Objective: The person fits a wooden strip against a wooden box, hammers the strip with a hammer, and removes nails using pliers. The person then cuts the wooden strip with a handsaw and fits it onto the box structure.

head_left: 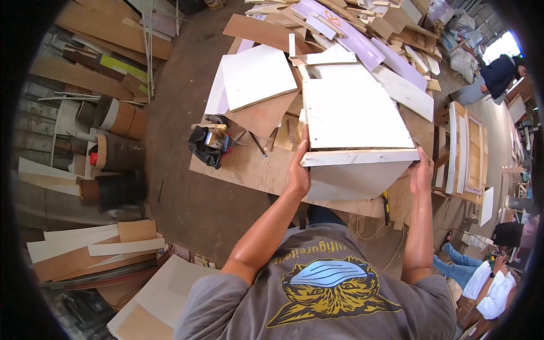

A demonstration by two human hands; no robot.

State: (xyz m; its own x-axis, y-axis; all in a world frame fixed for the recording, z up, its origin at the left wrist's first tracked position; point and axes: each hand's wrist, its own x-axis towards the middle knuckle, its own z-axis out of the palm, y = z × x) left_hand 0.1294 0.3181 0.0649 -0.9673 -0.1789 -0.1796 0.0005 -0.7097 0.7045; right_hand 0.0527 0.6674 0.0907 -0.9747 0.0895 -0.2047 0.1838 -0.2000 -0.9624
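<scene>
A white wooden box (354, 113) with a pale strip (360, 157) along its near top edge stands on the plywood worktable (243, 174) in front of me. My left hand (299, 170) grips its left near corner, fingers running up the side. At the right near corner my right hand (421, 173) holds the end of the strip, its fingertips partly hidden behind the box. Small dark dots, like nail or screw heads, show on the white top. Left of the box lie a white panel (258, 76) and a black bag (208, 148) with small items in it.
Scrap boards (362, 28) pile up behind the table. A yellow-and-black tool (386, 207) lies at the table's near edge. Rolls of sheet material (122, 153) stand at left. A wooden frame (467, 147) is at right; one person (498, 79) stands beyond it, another (481, 277) sits lower right.
</scene>
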